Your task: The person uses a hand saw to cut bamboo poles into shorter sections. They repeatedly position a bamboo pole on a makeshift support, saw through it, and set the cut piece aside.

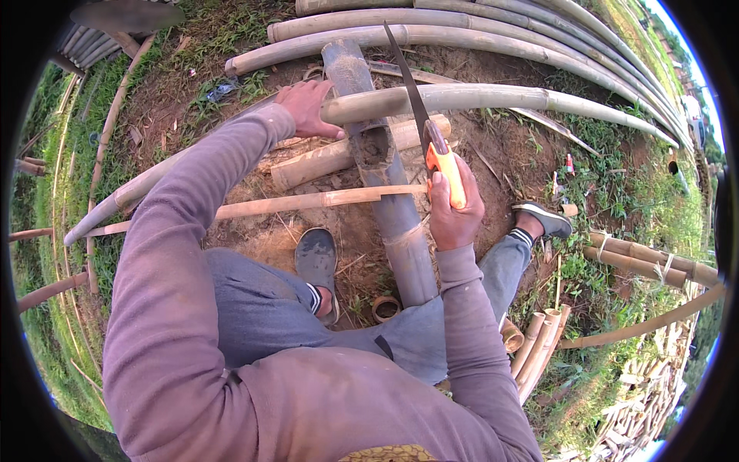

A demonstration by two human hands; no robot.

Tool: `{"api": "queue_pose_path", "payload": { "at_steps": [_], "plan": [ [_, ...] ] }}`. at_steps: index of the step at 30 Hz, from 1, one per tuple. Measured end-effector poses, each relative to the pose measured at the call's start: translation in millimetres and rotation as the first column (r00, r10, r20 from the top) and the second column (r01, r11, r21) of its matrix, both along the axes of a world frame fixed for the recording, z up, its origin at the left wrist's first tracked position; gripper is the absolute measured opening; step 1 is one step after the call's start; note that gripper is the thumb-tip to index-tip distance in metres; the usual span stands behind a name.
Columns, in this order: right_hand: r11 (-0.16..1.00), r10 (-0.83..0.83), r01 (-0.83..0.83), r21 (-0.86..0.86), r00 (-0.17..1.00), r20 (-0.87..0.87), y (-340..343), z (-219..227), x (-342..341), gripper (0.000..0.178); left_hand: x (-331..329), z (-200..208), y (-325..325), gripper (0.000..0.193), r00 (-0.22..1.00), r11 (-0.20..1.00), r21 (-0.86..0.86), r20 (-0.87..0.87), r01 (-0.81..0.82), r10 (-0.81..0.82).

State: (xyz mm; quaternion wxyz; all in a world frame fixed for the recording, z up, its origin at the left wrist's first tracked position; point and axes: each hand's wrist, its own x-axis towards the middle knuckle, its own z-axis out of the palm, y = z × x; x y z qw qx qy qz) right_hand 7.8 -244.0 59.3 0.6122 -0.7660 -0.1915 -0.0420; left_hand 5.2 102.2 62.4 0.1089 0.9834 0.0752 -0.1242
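My right hand (456, 208) is wrapped around the orange handle of a handsaw (449, 171). Its dark, tapering blade points up and away, crossing over a pale bamboo pole (493, 96). At the left end of that pole is my left hand (308, 109), fingers and thumb apart; whether it touches the pole I cannot tell. Under the pole runs a thick grey bamboo trunk (408, 246) with a notch cut in its top, lying lengthwise from between my legs. A shorter bamboo piece (308, 165) lies crosswise beneath the trunk. Nearer to me, a thin bamboo strip (308, 202) lies across it.
Several long bamboo poles (477, 37) lie side by side at the far side. Short bamboo pieces (539, 346) stand by my right leg, near a heap of split scraps (643, 400). Tied bamboo (647, 258) lies at the right. A cut ring (386, 309) rests on the soil.
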Motion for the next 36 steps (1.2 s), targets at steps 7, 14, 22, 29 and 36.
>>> {"api": "queue_pose_path", "payload": {
  "at_steps": [7,14,22,29,36],
  "plan": [
    [0.999,0.015,-0.012,-0.045,0.998,0.057,3.9,16.4,1.2,0.040,-68.0,-23.7,47.7,0.076,0.957,0.959,0.014,-0.066,-0.283,0.283],
    [1.000,0.000,-0.005,-0.026,0.983,-0.183,-80.7,26.4,-85.4,0.049,-75.6,-19.2,41.4,0.059,0.958,0.958,0.033,-0.032,-0.284,0.285],
    [0.997,0.019,-0.011,0.082,0.995,-0.099,17.1,20.7,12.2,0.040,-74.3,-34.7,33.9,0.056,0.965,0.963,0.094,0.083,-0.254,0.247],
    [0.998,-0.024,0.020,-0.057,0.998,-0.059,-39.7,30.0,-58.2,0.044,-80.7,-22.2,39.6,0.057,0.961,0.957,0.084,0.024,-0.276,0.275],
    [0.999,-0.007,0.002,-0.040,0.990,-0.139,-52.5,23.4,-68.5,0.044,-79.6,-38.2,34.5,0.062,0.965,0.961,0.097,0.068,-0.258,0.252]
  ]
}}
